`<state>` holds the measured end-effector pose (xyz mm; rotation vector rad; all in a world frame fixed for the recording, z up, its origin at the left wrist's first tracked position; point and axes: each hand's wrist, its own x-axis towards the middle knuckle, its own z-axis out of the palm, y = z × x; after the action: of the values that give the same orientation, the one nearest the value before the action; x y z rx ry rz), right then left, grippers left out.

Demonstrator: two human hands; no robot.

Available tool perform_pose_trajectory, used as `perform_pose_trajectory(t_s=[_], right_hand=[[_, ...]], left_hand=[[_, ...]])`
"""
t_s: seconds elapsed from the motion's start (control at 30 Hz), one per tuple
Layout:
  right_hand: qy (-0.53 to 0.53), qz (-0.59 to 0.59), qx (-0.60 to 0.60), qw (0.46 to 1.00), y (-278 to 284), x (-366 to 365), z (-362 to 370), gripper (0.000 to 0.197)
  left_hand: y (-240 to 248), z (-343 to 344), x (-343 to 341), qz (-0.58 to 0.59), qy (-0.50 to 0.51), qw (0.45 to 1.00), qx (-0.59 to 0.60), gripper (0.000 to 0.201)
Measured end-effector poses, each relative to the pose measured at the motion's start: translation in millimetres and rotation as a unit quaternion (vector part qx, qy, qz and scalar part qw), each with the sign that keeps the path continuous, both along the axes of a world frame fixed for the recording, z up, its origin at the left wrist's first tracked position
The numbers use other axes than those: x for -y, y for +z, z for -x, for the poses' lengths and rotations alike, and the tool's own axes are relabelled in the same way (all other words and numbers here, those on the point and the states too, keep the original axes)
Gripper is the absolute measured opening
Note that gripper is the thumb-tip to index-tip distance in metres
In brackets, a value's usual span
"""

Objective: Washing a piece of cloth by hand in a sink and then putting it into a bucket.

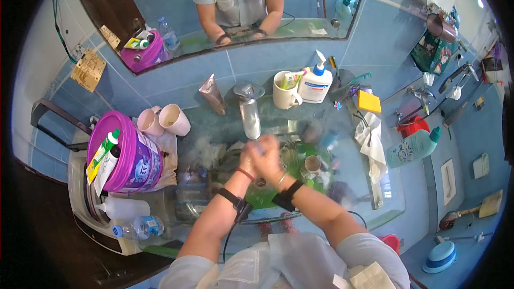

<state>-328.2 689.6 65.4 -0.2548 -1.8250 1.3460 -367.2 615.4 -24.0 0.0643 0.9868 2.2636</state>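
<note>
Where the silver faucet ends its spout, the left hand and the right hand are pressed together, fingers folded over one another; whether anything lies between the palms cannot be told. The faucet rises at 12 o'clock from them, above a glass tabletop. A red band circles the left wrist, a thin bracelet the right, and each forearm wears a black strap.

Around the hands, a tapered tube stands at 11 o'clock. At 1 o'clock comes a white mug with a smaller tube in it, and just beside it a white pump bottle with a blue collar. A yellow sponge sits at 2 o'clock; a white cloth lies at 3 o'clock, with a teal bottle beyond.

Toward 10 o'clock two pale cups stand side by side. A purple bucket fills 9 o'clock, tubes resting on its lid. At 8 o'clock lie a white bottle and a clear plastic bottle. Farther out at 12 o'clock, a mirror shows the person's shirt and arms.
</note>
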Motion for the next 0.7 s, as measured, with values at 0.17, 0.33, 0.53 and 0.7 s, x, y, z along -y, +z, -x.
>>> perform_pose_trajectory(t_s=[0.17,0.33,0.53,0.7], right_hand=[[-0.056,-0.036,0.169,0.983,-29.7,-57.6,15.4,0.032],[0.145,-0.098,0.018,0.984,13.3,14.5,-6.8,0.033],[0.105,0.019,0.203,0.973,23.1,-59.1,22.7,0.044],[0.192,0.315,0.148,0.918,37.4,-56.3,11.8,0.032]], left_hand=[[69.6,-27.6,-35.5,0.095,0.115,0.984,0.102,0.012],[-12.1,25.7,39.8,-0.029,0.117,0.992,0.028,0.012],[64.4,-5.5,-3.3,0.113,0.075,0.99,0.038,0.017],[107.9,-34.1,-27.9,0.063,-0.034,0.972,0.225,0.035]])
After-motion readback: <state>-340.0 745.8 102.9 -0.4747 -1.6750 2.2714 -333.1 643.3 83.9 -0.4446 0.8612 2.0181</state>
